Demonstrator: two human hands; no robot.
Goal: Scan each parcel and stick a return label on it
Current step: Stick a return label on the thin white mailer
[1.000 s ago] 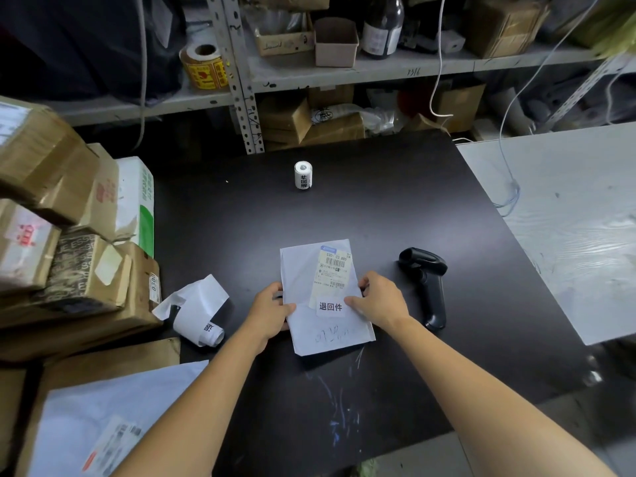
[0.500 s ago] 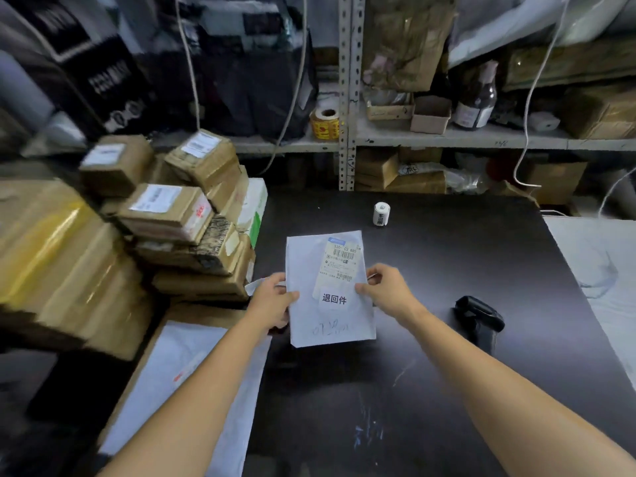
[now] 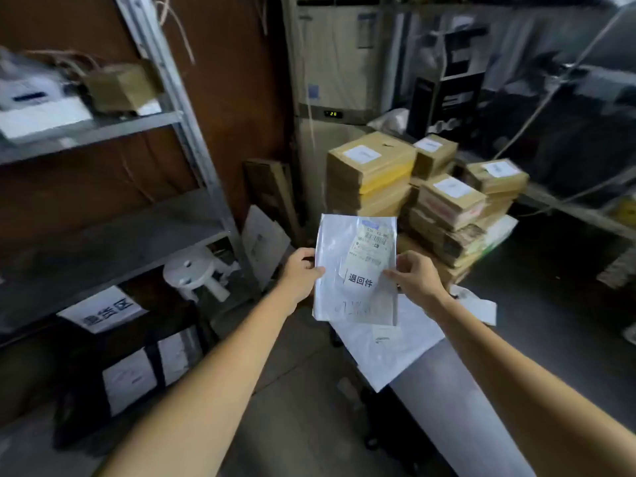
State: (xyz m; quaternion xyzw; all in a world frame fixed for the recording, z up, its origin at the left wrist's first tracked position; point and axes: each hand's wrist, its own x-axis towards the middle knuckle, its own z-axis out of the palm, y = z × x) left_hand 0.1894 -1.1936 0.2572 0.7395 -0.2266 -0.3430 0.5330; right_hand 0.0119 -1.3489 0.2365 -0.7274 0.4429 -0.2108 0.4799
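Note:
A flat white mailer parcel hangs in the air in front of me, off the left end of the black table. It carries a shipping label with a barcode and a white return label with black characters. My left hand grips its left edge, thumb on the front. My right hand pinches its right edge. The scanner and the label roll are out of view.
A stack of taped cardboard parcels fills the table's left end, with a large white mailer lying in front of it. A metal shelf rack stands on the left, holding a sign and white parcels low down. Grey floor lies below.
Both hands lifted the labelled mailer off the table and carried it left as my view swung left. The scanner and label roll have left the view.

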